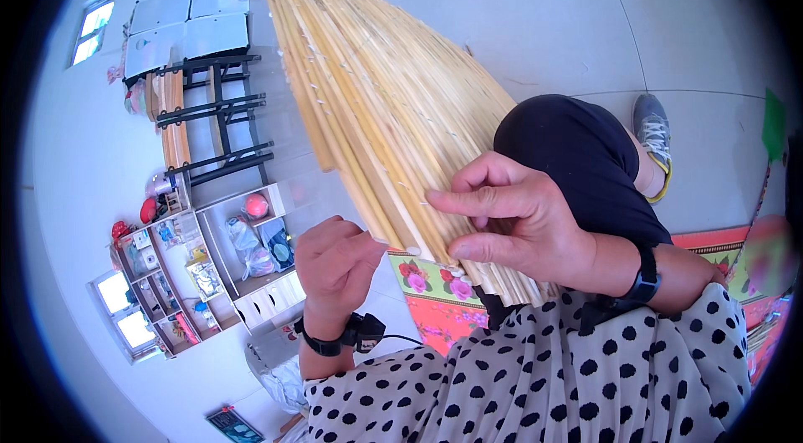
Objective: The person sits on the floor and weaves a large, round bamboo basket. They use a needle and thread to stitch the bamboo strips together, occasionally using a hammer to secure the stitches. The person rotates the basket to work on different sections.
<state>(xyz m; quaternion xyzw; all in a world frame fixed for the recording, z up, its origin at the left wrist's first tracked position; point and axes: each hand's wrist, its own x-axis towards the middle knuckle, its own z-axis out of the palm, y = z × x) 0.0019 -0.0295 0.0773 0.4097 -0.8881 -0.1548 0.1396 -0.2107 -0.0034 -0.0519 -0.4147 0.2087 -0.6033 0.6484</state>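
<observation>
A long mat of pale yellow straw-like stalks (393,100), bound side by side with white stitches, slants from my lap toward the upper left. At its near left corner my left hand (335,263) is closed, its fingers curled against the ends of the outer stalks; its thumb is largely hidden. Over the mat's near part, my right hand (519,221) has its thumb and bent fingers apart. Their tips rest on or just above the stalks, and no separate thing shows between them. The stalk ends stand uneven along the near left edge.
My bent knee (560,138) in dark cloth lies against the mat's right side. Black-legged folding furniture (217,121) and a shelf unit (188,276) stand at the left. Below the mat is a flowered red and green cloth (435,317). A cable runs from my left wrist's device (364,332).
</observation>
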